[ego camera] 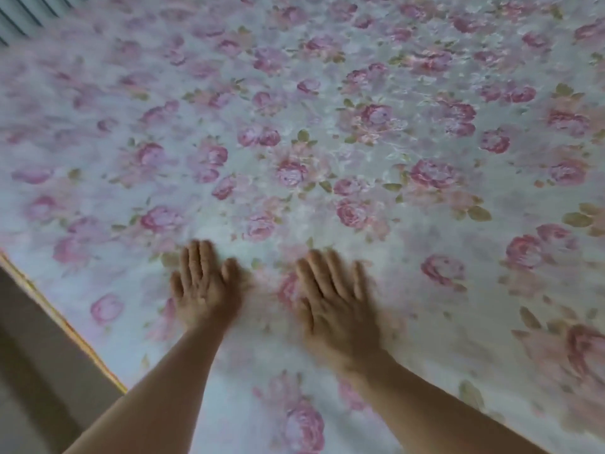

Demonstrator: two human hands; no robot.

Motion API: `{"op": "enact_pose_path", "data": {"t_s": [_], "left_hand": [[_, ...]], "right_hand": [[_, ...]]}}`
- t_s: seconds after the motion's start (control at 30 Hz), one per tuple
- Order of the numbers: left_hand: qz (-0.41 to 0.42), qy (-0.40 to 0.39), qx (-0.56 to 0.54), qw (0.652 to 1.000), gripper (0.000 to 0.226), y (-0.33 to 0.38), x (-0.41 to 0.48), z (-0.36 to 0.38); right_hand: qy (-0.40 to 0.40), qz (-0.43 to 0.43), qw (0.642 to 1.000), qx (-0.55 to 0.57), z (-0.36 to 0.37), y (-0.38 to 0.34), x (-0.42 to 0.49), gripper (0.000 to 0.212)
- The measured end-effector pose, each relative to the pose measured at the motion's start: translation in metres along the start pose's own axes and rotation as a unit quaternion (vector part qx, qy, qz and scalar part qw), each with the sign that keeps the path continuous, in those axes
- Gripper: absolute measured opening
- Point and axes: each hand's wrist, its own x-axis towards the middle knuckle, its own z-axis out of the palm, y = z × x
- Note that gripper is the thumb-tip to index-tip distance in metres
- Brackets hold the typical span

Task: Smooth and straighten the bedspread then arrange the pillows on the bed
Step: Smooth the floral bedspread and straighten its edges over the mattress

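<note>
Pink-rose bedspread [327, 126] covers the bed ahead of me. Both my hands lie flat on it near the front edge, fingers spread, holding nothing: left hand [204, 290] beside right hand [330, 299], both blurred.

Bed under a rose-printed bedspread [327, 126], two flat hands pressed on it.
</note>
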Motion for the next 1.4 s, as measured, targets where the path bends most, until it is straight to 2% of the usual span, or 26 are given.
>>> {"op": "enact_pose_path", "data": {"t_s": [0.07,0.1,0.2,0.23,0.27,0.33,0.4,0.47,0.5,0.57,0.7,0.8,0.9,0.97,1.03,1.13,1.4], "left_hand": [[-0.041,-0.009,-0.026,0.999,0.063,0.008,0.012,-0.007],[-0.019,-0.009,-0.046,0.999,0.061,0.019,0.016,-0.01],[0.201,-0.073,-0.091,0.973,0.054,0.055,0.018,-0.009],[0.251,-0.101,-0.077,0.96,0.053,0.056,0.021,-0.007],[0.265,-0.105,-0.052,0.957,0.054,0.043,0.029,-0.004],[0.229,-0.057,-0.001,0.972,0.057,0.001,0.049,-0.002],[0.171,-0.011,0.016,0.985,0.064,-0.053,0.07,-0.008],[0.112,0.002,0.036,0.993,0.067,-0.104,0.093,-0.021],[0.088,0.004,0.052,0.995,0.065,-0.122,0.103,-0.027],[0.049,0.011,0.061,0.997,0.062,-0.156,0.125,-0.037],[-0.018,0.008,0.029,0.999,0.058,-0.208,0.157,-0.053],[-0.014,0.014,0.018,1.0,0.055,-0.245,0.163,-0.063],[-0.093,0.049,-0.048,0.993,0.055,-0.283,0.167,-0.072],[-0.162,0.073,-0.129,0.976,0.051,-0.299,0.172,-0.08],[-0.239,0.082,-0.206,0.946,0.039,-0.305,0.182,-0.086],[-0.323,0.041,-0.286,0.901,0.026,-0.312,0.196,-0.097],[-0.35,0.007,-0.37,0.861,0.022,-0.325,0.2,-0.108]], "right_hand": [[-0.01,-0.023,0.999,-0.02,0.012,-0.021,0.011,0.05],[-0.017,-0.033,0.999,-0.033,0.016,-0.028,0.016,0.05],[-0.038,-0.083,0.995,-0.046,0.018,-0.035,0.028,0.052],[-0.039,-0.109,0.992,-0.043,0.015,-0.033,0.031,0.052],[-0.05,-0.137,0.989,-0.03,0.009,-0.03,0.036,0.05],[-0.055,-0.141,0.988,0.001,-0.007,-0.007,0.05,0.05],[-0.017,-0.032,0.999,-0.009,-0.02,0.03,0.071,0.054],[0.003,0.114,0.993,-0.028,-0.029,0.058,0.095,0.06],[-0.003,0.176,0.984,-0.024,-0.03,0.061,0.105,0.062],[-0.007,0.237,0.97,-0.044,-0.015,0.034,0.131,0.065],[-0.018,0.156,0.987,-0.043,0.04,-0.084,0.174,0.068],[-0.047,0.027,0.998,-0.036,0.08,-0.192,0.189,0.067],[-0.088,-0.113,0.99,-0.015,0.104,-0.284,0.192,0.064],[-0.129,-0.193,0.973,-0.017,0.112,-0.319,0.195,0.067],[-0.156,-0.238,0.958,-0.028,0.117,-0.33,0.199,0.067],[-0.147,-0.248,0.957,-0.037,0.118,-0.329,0.2,0.061],[-0.126,-0.254,0.956,-0.075,0.115,-0.33,0.199,0.059]]}}
